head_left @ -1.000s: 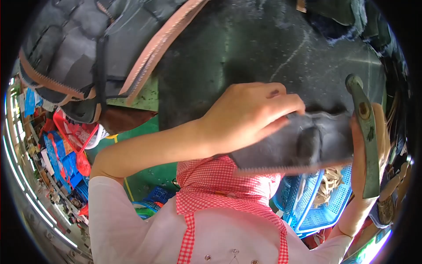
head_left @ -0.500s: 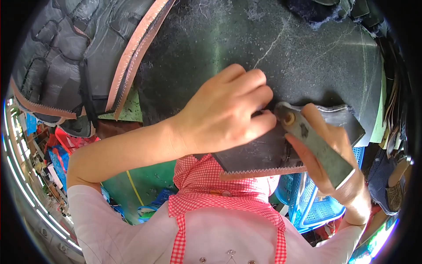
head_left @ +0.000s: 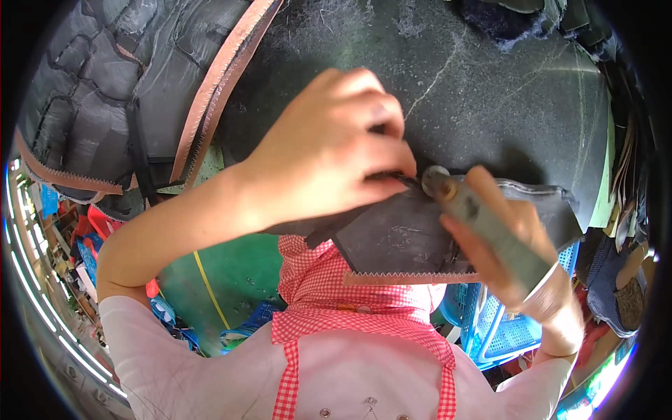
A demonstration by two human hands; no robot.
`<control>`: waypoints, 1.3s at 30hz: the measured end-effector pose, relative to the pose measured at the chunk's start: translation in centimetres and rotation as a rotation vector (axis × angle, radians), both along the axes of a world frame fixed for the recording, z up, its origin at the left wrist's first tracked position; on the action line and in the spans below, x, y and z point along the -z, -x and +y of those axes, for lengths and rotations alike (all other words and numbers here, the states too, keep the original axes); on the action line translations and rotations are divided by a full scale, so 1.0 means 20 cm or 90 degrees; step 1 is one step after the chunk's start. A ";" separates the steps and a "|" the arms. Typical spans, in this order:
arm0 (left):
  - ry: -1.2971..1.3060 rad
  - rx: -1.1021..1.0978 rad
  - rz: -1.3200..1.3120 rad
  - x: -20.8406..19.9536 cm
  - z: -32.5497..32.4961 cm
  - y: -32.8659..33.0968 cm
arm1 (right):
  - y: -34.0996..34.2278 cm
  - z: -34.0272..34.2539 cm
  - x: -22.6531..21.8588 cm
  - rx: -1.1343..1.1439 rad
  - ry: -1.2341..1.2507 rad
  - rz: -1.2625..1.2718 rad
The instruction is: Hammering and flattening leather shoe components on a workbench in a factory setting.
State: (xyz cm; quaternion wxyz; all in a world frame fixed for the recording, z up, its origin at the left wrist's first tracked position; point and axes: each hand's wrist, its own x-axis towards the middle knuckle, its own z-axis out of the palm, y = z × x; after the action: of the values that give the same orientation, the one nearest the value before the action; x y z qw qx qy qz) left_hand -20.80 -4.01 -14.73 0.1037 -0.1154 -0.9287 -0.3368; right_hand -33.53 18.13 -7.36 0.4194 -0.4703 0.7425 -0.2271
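The dark tabletop [head_left: 504, 119] carries pale scuffs and a branching light scratch. At its upper left lies a pile of dark sheet pieces [head_left: 105, 77]; brown edging [head_left: 224, 77] with zigzag stitching borders several of them. Dark scraps [head_left: 500, 24] with frayed bluish edges lie at the upper right. Thin strips [head_left: 625, 189] hang along the right side, above a dark blue cloth [head_left: 602, 301]. Below the tabletop: one blue perforated basket [head_left: 511, 339], and a green floor [head_left: 241, 266] marked by a yellow line [head_left: 211, 290].

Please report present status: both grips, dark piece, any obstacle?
Left grip at upper edge of dark piece. Right grip holding hammer. Hammer head close to left fingers.
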 end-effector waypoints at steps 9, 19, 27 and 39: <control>0.064 0.019 0.023 0.00 -0.01 -0.05 | -0.02 -0.06 -0.03 -0.001 -0.060 -0.018; 0.033 -0.057 0.023 0.03 0.00 -0.09 | -0.05 -0.04 0.09 0.081 0.166 0.003; 0.094 -0.160 0.035 0.00 0.00 -0.13 | -0.07 -0.06 0.07 -0.041 0.113 0.064; 0.078 -0.243 0.036 0.03 0.19 -0.25 | -0.11 -0.04 0.09 0.080 0.139 0.034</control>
State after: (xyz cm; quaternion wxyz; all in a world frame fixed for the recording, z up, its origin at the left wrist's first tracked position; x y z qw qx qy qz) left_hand -15.79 -0.31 -15.37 0.1847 0.0471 -0.9491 -0.2506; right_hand -31.42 17.35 -9.07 0.3306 -0.4713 0.7525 -0.3197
